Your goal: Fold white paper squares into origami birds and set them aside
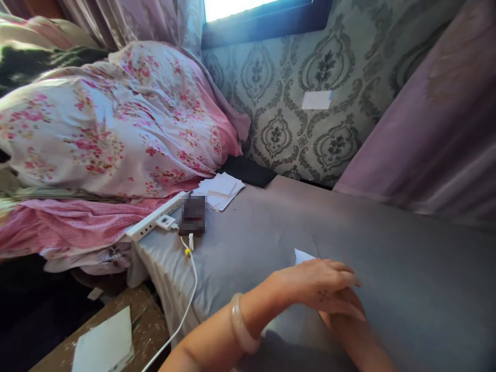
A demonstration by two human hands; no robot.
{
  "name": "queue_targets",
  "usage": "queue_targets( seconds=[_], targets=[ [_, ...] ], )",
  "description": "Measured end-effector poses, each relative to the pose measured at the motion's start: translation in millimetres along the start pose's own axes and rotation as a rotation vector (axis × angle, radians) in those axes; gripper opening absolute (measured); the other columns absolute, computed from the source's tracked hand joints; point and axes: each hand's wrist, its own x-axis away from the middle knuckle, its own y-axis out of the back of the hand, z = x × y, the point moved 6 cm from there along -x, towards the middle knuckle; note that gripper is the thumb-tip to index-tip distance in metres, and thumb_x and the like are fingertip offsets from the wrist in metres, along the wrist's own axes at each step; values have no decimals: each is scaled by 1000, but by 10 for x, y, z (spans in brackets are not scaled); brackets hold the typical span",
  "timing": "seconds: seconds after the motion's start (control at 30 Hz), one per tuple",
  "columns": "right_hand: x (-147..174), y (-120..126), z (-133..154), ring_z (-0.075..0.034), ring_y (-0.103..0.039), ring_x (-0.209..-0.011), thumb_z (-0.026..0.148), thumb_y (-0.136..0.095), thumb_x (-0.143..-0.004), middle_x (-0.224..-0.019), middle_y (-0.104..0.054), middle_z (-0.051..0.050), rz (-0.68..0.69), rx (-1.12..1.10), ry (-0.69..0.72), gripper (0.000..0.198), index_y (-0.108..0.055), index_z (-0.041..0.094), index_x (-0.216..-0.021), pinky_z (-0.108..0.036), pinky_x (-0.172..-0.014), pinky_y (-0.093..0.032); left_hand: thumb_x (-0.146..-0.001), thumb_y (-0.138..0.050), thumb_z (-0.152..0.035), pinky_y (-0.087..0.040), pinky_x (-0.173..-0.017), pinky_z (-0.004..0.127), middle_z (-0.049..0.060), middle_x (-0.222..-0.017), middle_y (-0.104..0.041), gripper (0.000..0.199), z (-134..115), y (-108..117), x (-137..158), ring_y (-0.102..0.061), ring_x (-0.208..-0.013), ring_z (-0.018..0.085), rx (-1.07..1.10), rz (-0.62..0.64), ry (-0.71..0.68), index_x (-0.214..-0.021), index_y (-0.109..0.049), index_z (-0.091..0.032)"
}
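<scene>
My left hand (323, 281), with a pale bangle (243, 325) on its forearm, reaches in from the bottom and is above the grey-covered surface. Its fingers curl down across my right hand (336, 319), which comes from the lower right and is mostly hidden beneath it. A corner of white paper (304, 256) sticks out behind the back of my left hand. Which fingers touch the paper cannot be seen. The fingers of my right hand are covered.
The grey sheet (256, 232) spreads around my hands. To the left are white papers (222, 187), a blurred dark box (192, 214), a power strip (155, 217) and a white cable (194, 281). Beyond lie floral bedding (116, 119) and a dark flat item (248, 171). A pink curtain (418, 119) hangs right.
</scene>
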Motion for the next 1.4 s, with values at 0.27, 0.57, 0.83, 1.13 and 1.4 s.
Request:
queue_targets(
  seconds=[0.27,0.57,0.83,1.13,1.4],
  targets=[
    [5,243,101,-24,-56,-102,12,-49,-82,-110,-61,-9,391,-27,-45,34,-60,21,-112,-39,-88,-50,-94,-35,-54,-47,-82,31,11,-104,-67,49,687,-32,238,-62,-95,21,44,-9,294,-110,-61,-15],
    [-59,370,38,-23,-56,-100,12,-53,-82,-107,-62,-8,401,-99,-230,28,-67,21,-105,-39,-88,-50,-71,-73,-49,-43,-95,38,9,-112,-60,43,803,-83,493,-52,-108,24,41,-13,188,-102,-64,-20],
    [-103,296,-215,-21,-59,-96,28,-52,-90,-103,-62,-9,313,-209,-447,20,-69,18,-84,-36,-88,-48,-89,-50,-25,-46,-87,35,10,-105,-62,19,860,-112,460,-55,-99,22,-24,-131,338,-85,-68,-17],
    [-134,205,-342,-20,-60,-86,32,-53,-87,-96,-60,-9,246,-139,-511,27,-57,19,-64,-35,-81,-48,-88,-53,-28,-45,-86,41,10,-98,-58,25,1016,-179,485,-52,-91,23,-90,-305,578,-68,-61,-16],
    [-123,169,-393,-18,-58,-77,36,-55,-86,-89,-55,-6,242,-68,-505,27,-51,21,-65,-33,-74,-47,-86,-56,-32,-46,-82,42,8,-96,-55,22,1115,-233,535,-49,-88,23,-136,-316,558,-70,-57,-17]
  ],
)
